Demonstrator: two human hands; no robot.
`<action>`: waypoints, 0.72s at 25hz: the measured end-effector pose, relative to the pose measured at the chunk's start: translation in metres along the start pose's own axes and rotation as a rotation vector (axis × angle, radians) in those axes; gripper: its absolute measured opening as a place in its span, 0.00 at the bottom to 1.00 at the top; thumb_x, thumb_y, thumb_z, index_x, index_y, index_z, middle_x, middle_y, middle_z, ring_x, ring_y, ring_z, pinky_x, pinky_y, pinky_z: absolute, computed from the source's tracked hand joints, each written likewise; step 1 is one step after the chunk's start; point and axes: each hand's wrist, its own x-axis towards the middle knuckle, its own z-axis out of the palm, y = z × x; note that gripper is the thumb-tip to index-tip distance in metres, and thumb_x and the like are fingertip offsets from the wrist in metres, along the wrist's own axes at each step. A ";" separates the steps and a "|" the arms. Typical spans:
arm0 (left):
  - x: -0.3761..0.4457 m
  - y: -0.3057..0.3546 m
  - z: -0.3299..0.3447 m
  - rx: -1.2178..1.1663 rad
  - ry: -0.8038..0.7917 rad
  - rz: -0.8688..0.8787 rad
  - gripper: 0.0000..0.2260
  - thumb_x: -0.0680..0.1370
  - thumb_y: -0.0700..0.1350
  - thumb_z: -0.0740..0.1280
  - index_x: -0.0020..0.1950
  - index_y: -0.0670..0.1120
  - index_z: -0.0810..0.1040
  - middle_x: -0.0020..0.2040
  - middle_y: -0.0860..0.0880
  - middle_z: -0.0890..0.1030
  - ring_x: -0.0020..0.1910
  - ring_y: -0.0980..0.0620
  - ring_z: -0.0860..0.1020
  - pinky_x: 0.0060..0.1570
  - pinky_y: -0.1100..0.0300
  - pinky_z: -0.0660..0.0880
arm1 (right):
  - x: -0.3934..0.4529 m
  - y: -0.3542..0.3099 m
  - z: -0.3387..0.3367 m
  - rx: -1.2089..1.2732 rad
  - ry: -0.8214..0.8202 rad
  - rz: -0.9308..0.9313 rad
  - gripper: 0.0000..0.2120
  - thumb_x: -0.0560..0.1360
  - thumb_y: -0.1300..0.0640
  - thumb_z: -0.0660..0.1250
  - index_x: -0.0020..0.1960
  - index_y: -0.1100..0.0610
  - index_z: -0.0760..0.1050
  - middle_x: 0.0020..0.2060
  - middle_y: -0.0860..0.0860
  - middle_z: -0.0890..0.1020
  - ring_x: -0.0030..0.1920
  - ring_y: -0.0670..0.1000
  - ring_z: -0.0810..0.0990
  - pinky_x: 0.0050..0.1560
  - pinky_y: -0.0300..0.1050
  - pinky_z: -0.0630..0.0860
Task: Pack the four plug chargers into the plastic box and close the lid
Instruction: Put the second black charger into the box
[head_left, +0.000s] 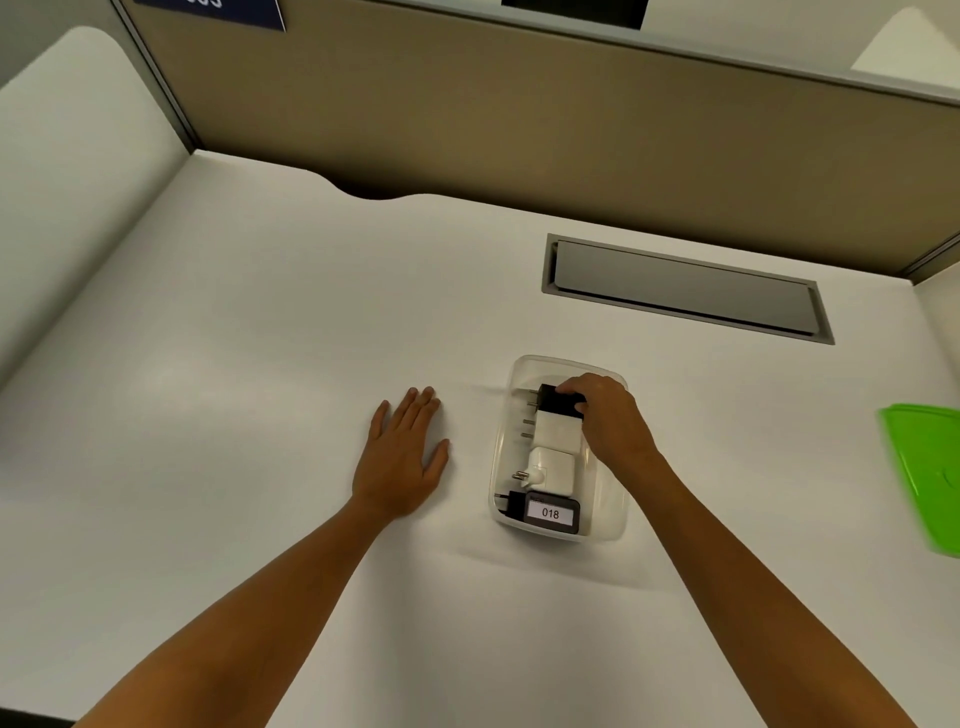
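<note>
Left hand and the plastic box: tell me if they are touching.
Apart. The head view shows the left hand lying flat on the table, with a bare strip of table between its thumb and the plastic box.

— How much room have I got around the plastic box (608, 525)?

— To its left only my flat left hand (402, 457) lies on the white surface (234, 415); beyond that hand it is bare.

— And over the box?

— My right hand (608, 415) covers its far end, fingers (571, 389) on the black charger (558, 402). Three other chargers fill the rest; the right strip inside is free.

— Further out?

— The recessed grey hatch (685, 288) lies behind the box, the partition wall (519, 130) behind that. The green lid (924, 478) lies well apart at the right edge, with clear surface between.
</note>
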 end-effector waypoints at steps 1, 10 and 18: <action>0.000 0.000 0.000 -0.004 0.001 0.000 0.28 0.82 0.56 0.55 0.79 0.46 0.60 0.80 0.50 0.60 0.80 0.52 0.54 0.79 0.48 0.48 | 0.000 0.000 0.001 0.010 -0.013 -0.010 0.22 0.74 0.76 0.61 0.62 0.59 0.78 0.59 0.55 0.81 0.59 0.55 0.79 0.60 0.35 0.71; 0.000 -0.001 0.000 -0.008 -0.004 -0.005 0.28 0.82 0.56 0.56 0.79 0.46 0.60 0.80 0.50 0.60 0.80 0.52 0.54 0.79 0.48 0.49 | -0.004 -0.014 0.006 -0.019 0.035 0.101 0.24 0.73 0.77 0.62 0.64 0.59 0.75 0.61 0.58 0.77 0.60 0.58 0.77 0.59 0.48 0.77; 0.001 0.000 0.000 0.010 -0.005 0.006 0.27 0.82 0.56 0.55 0.79 0.46 0.60 0.80 0.49 0.60 0.80 0.52 0.54 0.79 0.47 0.49 | -0.009 -0.016 0.002 0.142 0.007 0.176 0.28 0.70 0.78 0.60 0.66 0.58 0.68 0.61 0.56 0.74 0.49 0.50 0.72 0.49 0.42 0.74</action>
